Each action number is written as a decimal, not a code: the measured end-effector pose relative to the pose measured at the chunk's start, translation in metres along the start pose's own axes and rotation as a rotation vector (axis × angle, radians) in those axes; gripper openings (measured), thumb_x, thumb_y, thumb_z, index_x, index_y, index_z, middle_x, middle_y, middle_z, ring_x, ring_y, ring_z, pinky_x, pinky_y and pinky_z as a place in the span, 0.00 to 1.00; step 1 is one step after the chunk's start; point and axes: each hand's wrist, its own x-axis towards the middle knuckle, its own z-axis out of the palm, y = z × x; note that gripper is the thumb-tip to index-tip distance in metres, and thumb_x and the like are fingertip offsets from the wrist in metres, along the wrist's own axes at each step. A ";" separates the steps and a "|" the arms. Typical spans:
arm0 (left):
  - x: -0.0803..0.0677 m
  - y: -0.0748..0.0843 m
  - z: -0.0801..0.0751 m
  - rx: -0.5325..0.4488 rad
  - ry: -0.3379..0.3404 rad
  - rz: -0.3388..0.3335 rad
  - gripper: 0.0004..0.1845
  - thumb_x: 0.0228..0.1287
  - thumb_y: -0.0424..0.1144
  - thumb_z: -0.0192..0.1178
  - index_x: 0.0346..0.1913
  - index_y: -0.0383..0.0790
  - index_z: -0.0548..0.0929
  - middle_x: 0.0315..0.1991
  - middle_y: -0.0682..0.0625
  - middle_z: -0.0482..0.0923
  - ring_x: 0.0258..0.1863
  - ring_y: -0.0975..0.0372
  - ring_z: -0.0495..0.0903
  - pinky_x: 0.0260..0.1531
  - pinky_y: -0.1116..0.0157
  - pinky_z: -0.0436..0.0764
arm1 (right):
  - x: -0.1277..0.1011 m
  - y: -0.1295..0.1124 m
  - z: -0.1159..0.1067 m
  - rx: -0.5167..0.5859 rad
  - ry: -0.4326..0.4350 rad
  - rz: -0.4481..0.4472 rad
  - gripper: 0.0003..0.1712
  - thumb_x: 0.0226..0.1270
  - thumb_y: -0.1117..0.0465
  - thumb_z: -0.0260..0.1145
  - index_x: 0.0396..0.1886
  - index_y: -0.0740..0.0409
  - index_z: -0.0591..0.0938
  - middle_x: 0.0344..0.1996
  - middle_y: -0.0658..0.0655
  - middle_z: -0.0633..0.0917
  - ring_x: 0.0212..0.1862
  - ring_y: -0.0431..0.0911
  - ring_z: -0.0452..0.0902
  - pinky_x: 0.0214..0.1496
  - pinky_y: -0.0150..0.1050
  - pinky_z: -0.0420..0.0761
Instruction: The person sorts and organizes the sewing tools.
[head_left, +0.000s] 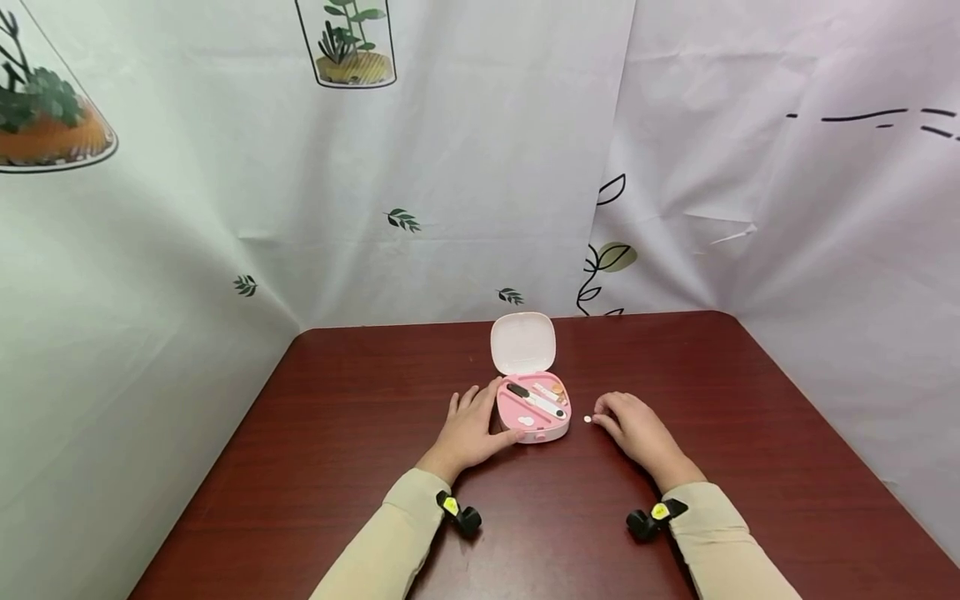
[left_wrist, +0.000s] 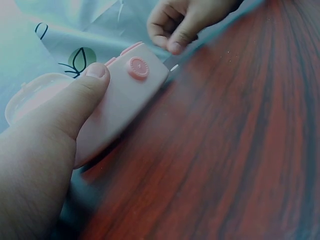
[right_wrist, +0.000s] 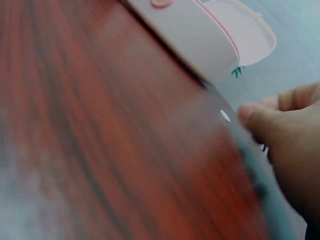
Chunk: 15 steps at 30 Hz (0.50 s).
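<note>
Two hands (head_left: 468,433) (head_left: 637,433) beside unlabelled pink case (head_left: 534,408), white tablet (head_left: 587,419) nearby.

The table (head_left: 360,417) looks like dark red wood-grain laminate, smooth with a soft sheen. The small pink case (head_left: 534,408) on it appears to be smooth plastic, matt to slightly satin, and its open lid (head_left: 522,343) is a paler pink of the same plastic. The tiny white pill (head_left: 587,419) beside it looks chalky and matt. The backdrop (head_left: 480,167) is thin printed cloth, creased. Both sleeves (head_left: 390,542) are matt beige fabric.
</note>
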 end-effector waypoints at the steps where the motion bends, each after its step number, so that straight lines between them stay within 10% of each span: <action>1: 0.000 0.000 0.000 0.003 -0.001 0.001 0.55 0.58 0.76 0.55 0.81 0.52 0.51 0.78 0.53 0.59 0.75 0.45 0.59 0.72 0.37 0.46 | 0.001 0.000 0.000 -0.001 0.019 0.004 0.08 0.63 0.64 0.73 0.33 0.52 0.80 0.30 0.47 0.80 0.38 0.46 0.76 0.44 0.47 0.77; 15: 0.001 -0.001 0.002 0.013 -0.003 -0.008 0.55 0.58 0.76 0.56 0.81 0.53 0.52 0.78 0.52 0.60 0.74 0.45 0.60 0.72 0.37 0.47 | 0.028 -0.032 0.010 0.088 0.259 0.001 0.05 0.68 0.68 0.69 0.40 0.56 0.85 0.37 0.54 0.85 0.44 0.50 0.79 0.50 0.49 0.79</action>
